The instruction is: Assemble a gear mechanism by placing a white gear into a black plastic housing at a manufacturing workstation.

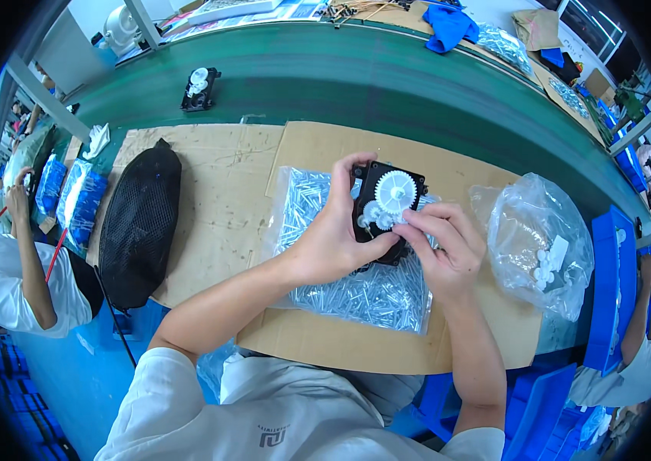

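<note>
L hand point(331, 242) clamped round black gearbox housing point(375, 223), R hand point(448, 247) fingertips pinched on small white gear point(400, 220) beside big white gear point(396, 191), over bag of metal pins point(356, 296).

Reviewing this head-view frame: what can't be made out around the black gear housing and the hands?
- Black gear housing: left edge and underside covered by the left hand.
- Small white gears: partly under the right hand fingertips; teeth too small.
- Clear bag: white parts inside blurred by plastic.
</note>
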Demonstrator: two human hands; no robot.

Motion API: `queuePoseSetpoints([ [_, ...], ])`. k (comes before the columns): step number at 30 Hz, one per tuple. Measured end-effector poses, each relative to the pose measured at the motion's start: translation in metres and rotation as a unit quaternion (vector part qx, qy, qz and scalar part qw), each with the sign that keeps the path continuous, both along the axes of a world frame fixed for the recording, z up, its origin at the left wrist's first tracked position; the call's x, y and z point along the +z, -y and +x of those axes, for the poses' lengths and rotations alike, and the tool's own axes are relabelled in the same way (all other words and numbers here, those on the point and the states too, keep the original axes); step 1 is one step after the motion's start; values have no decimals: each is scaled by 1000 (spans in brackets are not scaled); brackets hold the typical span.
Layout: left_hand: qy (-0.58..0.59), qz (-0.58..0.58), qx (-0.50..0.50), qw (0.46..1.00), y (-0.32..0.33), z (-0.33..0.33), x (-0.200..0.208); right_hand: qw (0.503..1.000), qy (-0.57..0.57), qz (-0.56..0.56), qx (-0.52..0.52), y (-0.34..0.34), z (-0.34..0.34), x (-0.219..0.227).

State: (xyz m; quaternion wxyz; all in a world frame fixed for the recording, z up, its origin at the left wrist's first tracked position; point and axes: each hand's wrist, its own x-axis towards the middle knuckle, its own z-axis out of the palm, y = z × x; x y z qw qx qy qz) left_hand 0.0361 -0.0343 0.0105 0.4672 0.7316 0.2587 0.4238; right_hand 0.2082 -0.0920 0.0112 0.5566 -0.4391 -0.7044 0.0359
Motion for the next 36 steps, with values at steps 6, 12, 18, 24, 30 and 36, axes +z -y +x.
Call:
queuePoseSetpoints([
  [6,-7,9,20,1000,2,-2,4,999,11,29,26,-2,-4,-4],
  [12,-8,24,49,998,-4,-6,6,997,5,27,72,-2,-8,-3],
  [18,-33,61,103,992,-19,-21,14,993,-31,-87,77,3,3,5],
  [24,0,18,117,993,-27,-24,6,975,163,-130,76,3,1,5],
  [30,-4,67,109,992,-29,-21,2,944,302,-118,62,7,-8,7],
  [36,-13,81,104,991,-29,-22,0,884,453,-101,64,4,-23,27],
])
